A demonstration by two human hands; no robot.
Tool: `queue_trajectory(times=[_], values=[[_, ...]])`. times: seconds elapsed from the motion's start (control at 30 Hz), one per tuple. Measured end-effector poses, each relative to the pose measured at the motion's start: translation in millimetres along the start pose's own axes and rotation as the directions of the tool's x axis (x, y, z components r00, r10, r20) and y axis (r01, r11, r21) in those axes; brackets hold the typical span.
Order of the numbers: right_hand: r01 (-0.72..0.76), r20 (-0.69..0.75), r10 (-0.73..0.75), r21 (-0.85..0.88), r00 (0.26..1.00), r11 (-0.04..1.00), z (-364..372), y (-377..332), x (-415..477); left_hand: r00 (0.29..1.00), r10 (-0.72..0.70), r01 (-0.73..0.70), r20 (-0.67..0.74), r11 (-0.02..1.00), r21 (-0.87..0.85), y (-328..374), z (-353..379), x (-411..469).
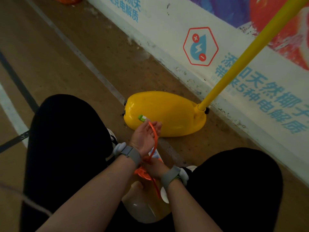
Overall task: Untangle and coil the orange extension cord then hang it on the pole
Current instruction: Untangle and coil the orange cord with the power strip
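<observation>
Cord (156,139), orange, rises from a bunched coil gripped in the right hand (154,167), low between the knees, to the left hand (144,136), whose fingers curl loosely round it below its green plug (142,118), near the yellow pole (242,59) and its base (167,113).

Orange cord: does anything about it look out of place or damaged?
Nothing looks damaged. The orange cord arcs loosely past the left hand down to a bunched mass at the right hand, not yet hung on the yellow pole.
</observation>
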State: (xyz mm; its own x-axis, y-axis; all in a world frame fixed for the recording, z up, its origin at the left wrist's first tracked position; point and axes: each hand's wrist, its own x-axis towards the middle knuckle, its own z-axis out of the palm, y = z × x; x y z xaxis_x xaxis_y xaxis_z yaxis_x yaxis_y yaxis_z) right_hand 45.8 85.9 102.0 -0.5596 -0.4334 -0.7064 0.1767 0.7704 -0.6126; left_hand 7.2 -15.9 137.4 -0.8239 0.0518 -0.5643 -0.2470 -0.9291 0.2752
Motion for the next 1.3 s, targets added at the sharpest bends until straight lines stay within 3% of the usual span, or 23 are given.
queue_trajectory(times=[0.07, 0.13, 0.2, 0.27, 0.33, 0.37, 0.43, 0.5, 0.6, 0.73, 0.8, 0.87, 0.93, 0.97, 1.03, 1.1, 1.17, 1.23, 1.3], values=[[-0.064, -0.064, 0.073, 0.134, 0.995, 0.989, -0.8, 1.4, 2.5, 0.992, 0.031, 0.012, -0.123, 0.944, 0.329, -0.9, -10.5, 8.9], [-0.059, -0.173, 0.118, 0.312, 0.978, 0.948, -9.8, -1.2, 3.8, 0.968, 0.065, 0.116, -0.244, 0.743, 0.659, -2.1, -25.7, 14.6], [-0.022, -0.274, 0.181, 0.497, 0.944, 0.868, -23.7, -2.6, 3.1, 0.952, 0.026, 0.263, -0.304, 0.438, 0.860, -9.5, -42.1, 13.3], [0.006, -0.349, 0.270, 0.621, 0.897, 0.784, -33.0, 1.7, 2.0, 0.953, 0.014, 0.300, -0.302, 0.066, 0.952, -21.6, -52.9, 8.3], [0.052, -0.409, 0.366, 0.723, 0.836, 0.689, -38.0, 9.9, 5.1, 0.924, -0.118, 0.364, -0.364, -0.020, 0.931, -32.7, -62.2, 10.3], [0.106, -0.442, 0.402, 0.767, 0.802, 0.633, -39.3, 11.9, 6.0, 0.927, -0.144, 0.347, -0.345, -0.014, 0.938, -34.6, -63.4, 8.2], [0.225, -0.506, 0.459, 0.813, 0.730, 0.537, -46.6, 11.7, 4.6, 0.960, -0.182, 0.211, -0.214, -0.036, 0.977, -32.9, -63.2, 8.7], [0.349, -0.571, 0.475, 0.806, 0.669, 0.477, -57.9, 9.5, 0.8, 0.972, -0.229, 0.023, -0.051, -0.122, 0.992, -28.3, -57.0, 5.3], [0.412, -0.704, 0.370, 0.675, 0.606, 0.612, -67.4, 3.5, -6.3, 0.972, -0.232, -0.077, 0.027, -0.211, 0.974, -23.4, -56.8, 5.0], [0.348, -0.737, 0.175, 0.497, 0.653, 0.795, -69.1, -1.6, -8.4, 0.991, -0.134, -0.045, -0.006, -0.373, 0.927, -18.8, -75.6, 11.1], [0.276, -0.742, 0.155, 0.422, 0.652, 0.864, -66.1, 4.9, 0.5, 0.995, -0.085, 0.005, -0.048, -0.448, 0.894, -16.0, -79.8, 13.4], [0.228, -0.699, 0.238, 0.503, 0.674, 0.834, -62.3, 10.6, 7.1, 0.998, -0.032, 0.029, -0.047, -0.426, 0.904, -14.1, -76.1, 13.5], [0.198, -0.600, 0.334, 0.649, 0.727, 0.735, -56.2, 16.7, 14.2, 0.999, 0.054, 0.027, -0.006, -0.396, 0.918, -13.3, -73.0, 16.7], [0.162, -0.585, 0.343, 0.643, 0.735, 0.749, -53.3, 20.4, 17.3, 0.994, 0.110, 0.027, 0.016, -0.380, 0.924, -13.0, -70.6, 17.0], [0.041, -0.573, 0.328, 0.536, 0.751, 0.843, -46.2, 27.6, 22.7, 0.979, 0.199, 0.021, 0.033, -0.263, 0.965, -12.6, -66.2, 17.1], [-0.021, -0.434, 0.265, 0.489, 0.861, 0.872, -37.1, 29.5, 22.6, 0.963, 0.265, -0.023, 0.051, -0.109, 0.994, -14.1, -57.3, 15.1], [-0.073, -0.254, 0.183, 0.390, 0.950, 0.918, -27.9, 28.4, 21.4, 0.951, 0.296, -0.083, 0.085, -0.020, 0.996, -14.8, -47.3, 12.1], [-0.081, -0.174, 0.108, 0.158, 0.979, 0.984, -20.4, 31.5, 24.3, 0.945, 0.310, -0.131, 0.108, 0.055, 0.990, -13.7, -37.7, 10.7], [-0.082, -0.182, 0.082, 0.011, 0.980, 0.997, -16.1, 35.8, 25.6, 0.945, 0.306, -0.170, 0.115, 0.162, 0.972, -10.9, -27.2, 8.7]])
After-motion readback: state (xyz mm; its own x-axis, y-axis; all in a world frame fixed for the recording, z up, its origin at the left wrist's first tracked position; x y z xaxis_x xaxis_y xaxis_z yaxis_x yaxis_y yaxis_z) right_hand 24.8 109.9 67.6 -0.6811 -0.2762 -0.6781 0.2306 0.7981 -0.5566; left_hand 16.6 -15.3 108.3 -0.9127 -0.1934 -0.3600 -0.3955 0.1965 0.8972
